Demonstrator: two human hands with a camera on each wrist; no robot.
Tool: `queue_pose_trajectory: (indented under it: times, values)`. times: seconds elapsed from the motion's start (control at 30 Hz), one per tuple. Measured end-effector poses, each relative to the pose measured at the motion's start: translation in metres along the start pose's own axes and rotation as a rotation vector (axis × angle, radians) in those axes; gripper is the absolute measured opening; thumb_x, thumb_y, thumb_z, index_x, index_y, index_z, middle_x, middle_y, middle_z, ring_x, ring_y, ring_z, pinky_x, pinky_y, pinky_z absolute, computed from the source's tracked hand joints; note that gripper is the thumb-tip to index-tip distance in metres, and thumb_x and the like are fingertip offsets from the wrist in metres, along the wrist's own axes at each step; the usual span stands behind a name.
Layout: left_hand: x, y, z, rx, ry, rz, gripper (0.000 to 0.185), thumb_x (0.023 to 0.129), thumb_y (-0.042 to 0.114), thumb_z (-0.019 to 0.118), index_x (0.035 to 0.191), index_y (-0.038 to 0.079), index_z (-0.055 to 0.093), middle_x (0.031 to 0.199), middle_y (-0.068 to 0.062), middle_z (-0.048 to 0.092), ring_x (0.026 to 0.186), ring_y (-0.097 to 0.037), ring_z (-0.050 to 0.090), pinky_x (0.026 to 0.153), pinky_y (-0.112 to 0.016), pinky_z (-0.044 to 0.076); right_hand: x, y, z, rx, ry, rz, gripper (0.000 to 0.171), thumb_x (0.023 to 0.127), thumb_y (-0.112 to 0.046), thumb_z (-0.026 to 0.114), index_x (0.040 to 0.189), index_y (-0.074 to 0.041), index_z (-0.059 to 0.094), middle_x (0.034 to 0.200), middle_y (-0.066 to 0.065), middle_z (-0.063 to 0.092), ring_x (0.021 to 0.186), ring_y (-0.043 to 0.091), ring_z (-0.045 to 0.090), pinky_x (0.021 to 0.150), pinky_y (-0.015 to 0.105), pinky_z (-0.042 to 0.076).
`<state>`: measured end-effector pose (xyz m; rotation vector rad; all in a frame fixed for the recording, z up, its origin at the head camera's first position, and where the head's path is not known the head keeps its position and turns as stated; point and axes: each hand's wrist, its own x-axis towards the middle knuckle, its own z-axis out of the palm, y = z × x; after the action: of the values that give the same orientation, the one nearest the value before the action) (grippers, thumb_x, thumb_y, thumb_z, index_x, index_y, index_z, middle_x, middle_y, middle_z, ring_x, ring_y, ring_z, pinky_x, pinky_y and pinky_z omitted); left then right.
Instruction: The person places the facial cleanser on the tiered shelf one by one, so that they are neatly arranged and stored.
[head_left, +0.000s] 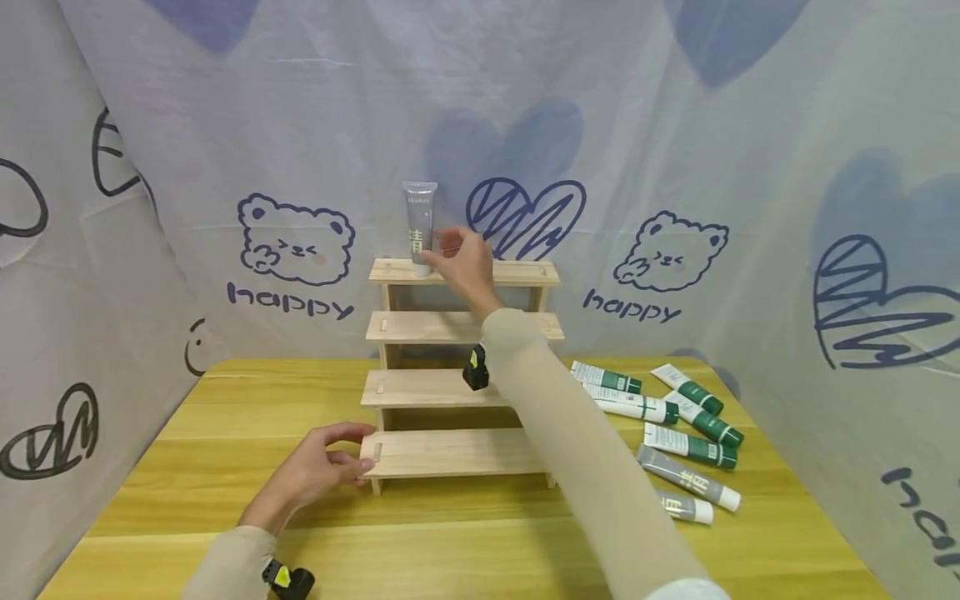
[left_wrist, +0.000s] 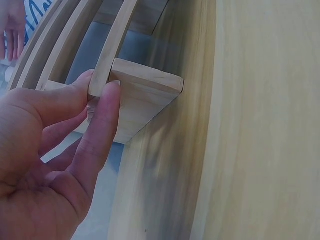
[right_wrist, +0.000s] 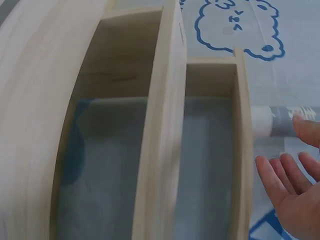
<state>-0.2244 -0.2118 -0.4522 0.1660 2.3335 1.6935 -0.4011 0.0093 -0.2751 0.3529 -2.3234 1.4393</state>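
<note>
A grey tube with a white cap [head_left: 420,218] stands cap-down at the left end of the top step of a wooden tiered shelf [head_left: 442,454]. Beside it is my right hand [head_left: 467,265], its thumb overlapping the tube's lower right side in the head view. In the right wrist view, the fingers [right_wrist: 285,175] are spread apart from the thumb, not wrapped around the tube. My left hand [head_left: 322,467] pinches the left end of the lowest step between thumb and finger, seen closely in the left wrist view at the board's end [left_wrist: 102,80].
Right of the shelf, several green-and-white tubes [head_left: 692,446] and two grey tubes [head_left: 690,477] lie on the yellow wood-grain table [head_left: 420,550]. My right forearm [head_left: 592,467] crosses in front of the shelf's right side. A printed cloth [head_left: 360,125] hangs behind.
</note>
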Motion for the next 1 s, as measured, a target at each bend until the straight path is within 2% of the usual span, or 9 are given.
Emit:
queue_pose_trajectory:
  times: [0.17,0.37,0.7,0.83,1.0]
  values:
    - [0.0,-0.001,-0.001,-0.003,0.017,-0.009,0.056,0.083,0.012,0.073,0.135,0.009,0.051,0.137,-0.021,0.046,0.086,-0.022,0.069,0.075,-0.036,0.06,-0.005,0.004,-0.024,0.011,-0.044,0.005,0.044,0.079,-0.018,0.078,0.116,0.0,0.061,0.109,0.015,0.068,0.098,0.025,0.067,0.082,0.028,0.058]
    - [0.002,-0.003,-0.001,0.01,0.006,0.002,0.056,0.083,0.013,0.073,0.135,0.01,0.051,0.14,-0.02,0.043,0.085,-0.022,0.069,0.075,-0.034,0.06,-0.017,0.016,-0.059,-0.046,-0.098,0.043,0.041,0.08,-0.023,0.077,0.113,-0.004,0.064,0.106,0.01,0.069,0.095,0.023,0.067,0.074,0.027,0.06]
    - [0.001,-0.004,-0.001,-0.001,-0.014,0.01,0.058,0.084,0.014,0.073,0.136,0.009,0.049,0.141,-0.02,0.043,0.086,-0.025,0.069,0.077,-0.037,0.06,-0.045,0.033,-0.113,-0.051,-0.213,0.107,0.04,0.08,-0.02,0.077,0.114,-0.002,0.063,0.108,0.014,0.068,0.096,0.025,0.068,0.075,0.034,0.061]
    - [0.0,-0.002,-0.001,0.008,-0.006,0.002,0.058,0.084,0.015,0.073,0.136,0.01,0.049,0.141,-0.02,0.043,0.086,-0.024,0.069,0.078,-0.037,0.06,-0.056,0.041,-0.133,-0.109,-0.245,0.144,0.039,0.081,-0.021,0.076,0.114,-0.004,0.063,0.109,0.013,0.066,0.097,0.024,0.066,0.074,0.031,0.061]
    - [-0.001,-0.002,-0.001,0.017,0.003,0.0,0.057,0.084,0.016,0.072,0.136,0.011,0.049,0.14,-0.02,0.044,0.086,-0.023,0.069,0.078,-0.036,0.06,-0.071,0.054,-0.16,-0.212,-0.291,0.153,0.037,0.083,-0.023,0.074,0.113,-0.005,0.063,0.109,0.013,0.066,0.097,0.026,0.066,0.077,0.034,0.06]
